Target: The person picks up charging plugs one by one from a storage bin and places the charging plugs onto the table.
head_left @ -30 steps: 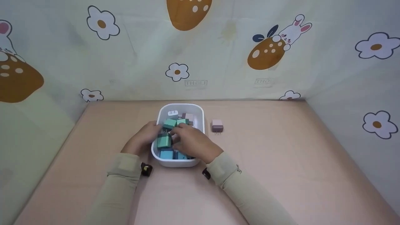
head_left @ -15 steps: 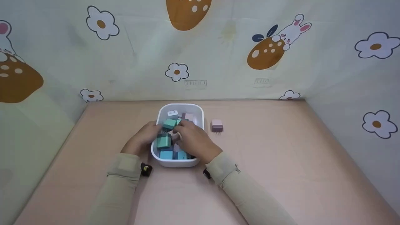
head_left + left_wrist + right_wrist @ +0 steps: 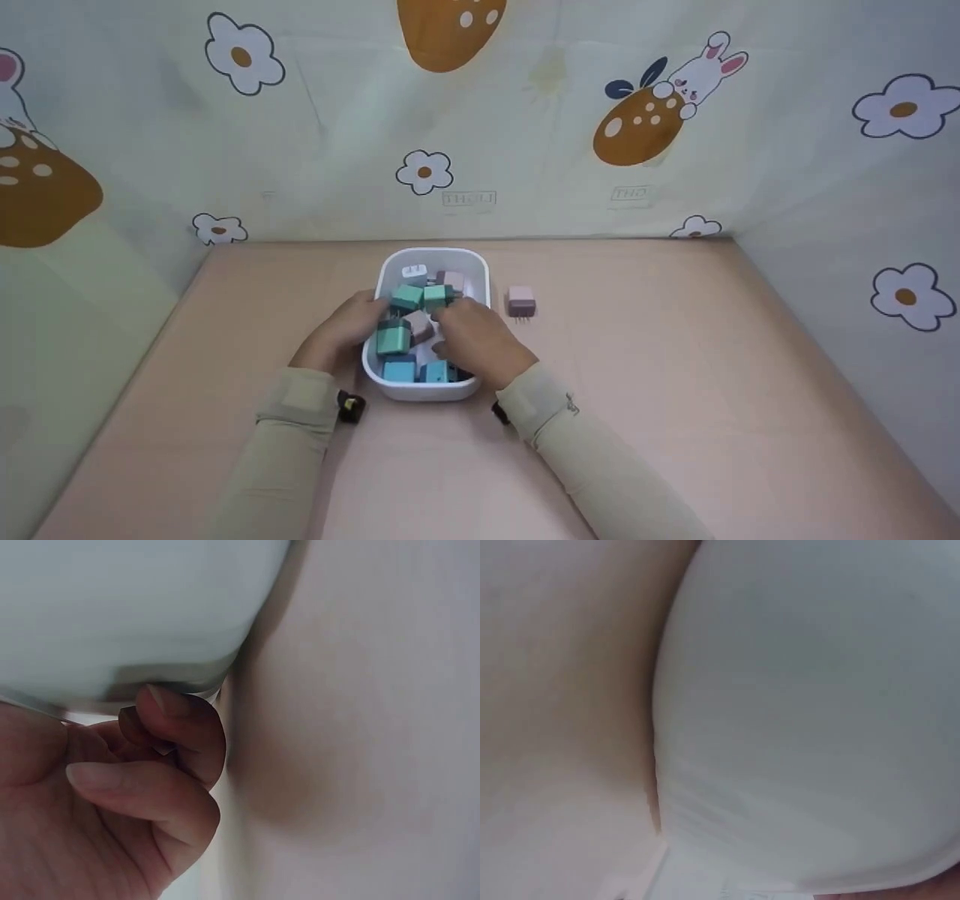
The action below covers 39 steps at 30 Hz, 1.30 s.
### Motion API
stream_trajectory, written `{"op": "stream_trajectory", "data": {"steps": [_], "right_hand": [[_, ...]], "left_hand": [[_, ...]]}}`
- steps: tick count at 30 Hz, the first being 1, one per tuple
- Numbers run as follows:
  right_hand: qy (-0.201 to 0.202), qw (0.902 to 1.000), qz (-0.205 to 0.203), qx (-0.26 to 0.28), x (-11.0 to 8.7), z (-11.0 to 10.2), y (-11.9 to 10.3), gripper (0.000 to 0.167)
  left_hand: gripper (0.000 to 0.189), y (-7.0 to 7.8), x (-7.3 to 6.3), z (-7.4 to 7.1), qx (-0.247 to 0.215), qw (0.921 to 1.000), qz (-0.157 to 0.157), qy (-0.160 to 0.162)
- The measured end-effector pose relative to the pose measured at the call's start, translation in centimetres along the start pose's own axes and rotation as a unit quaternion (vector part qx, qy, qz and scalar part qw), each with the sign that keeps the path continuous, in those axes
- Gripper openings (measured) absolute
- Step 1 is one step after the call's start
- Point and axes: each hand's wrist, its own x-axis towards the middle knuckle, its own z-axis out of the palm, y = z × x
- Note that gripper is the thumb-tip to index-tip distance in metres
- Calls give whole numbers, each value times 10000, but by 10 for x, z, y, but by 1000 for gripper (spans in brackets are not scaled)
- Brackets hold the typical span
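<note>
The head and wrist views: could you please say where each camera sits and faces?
Head: on the head, looking forward and down at the white box and plugs; left hand, right hand and both sleeves show.
Left wrist: on that wrist, looking at the box's outer wall; curled fingers show.
Right wrist: on that wrist, looking at the outer wall; a sliver of skin shows.
Both wrist views share box wall and tabletop.

The right hand (image 3: 484,341) hides what lies beneath it — its grip unclear — and partly covers a dark piece (image 3: 463,374) beside its wrist.
</note>
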Motion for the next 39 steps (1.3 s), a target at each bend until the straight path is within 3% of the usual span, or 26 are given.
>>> {"op": "stream_trajectory", "data": {"steps": [9, 23, 32, 39], "right_hand": [[28, 9999, -98, -42, -2, 2, 2, 26], [12, 9997, -87, 226, -5, 0, 6, 27], [434, 9983, -245, 317, 1, -5, 4, 32], [653, 9958, -227, 598, 1, -16, -1, 40]], "left_hand": [[57, 1, -2, 2, -110, 9999, -53, -16], [56, 1, 1, 1, 53, 10000, 9, -61], [58, 0, 0, 0, -198, 9998, 14, -89], [57, 0, 0, -1, -123, 9999, 24, -108]]}}
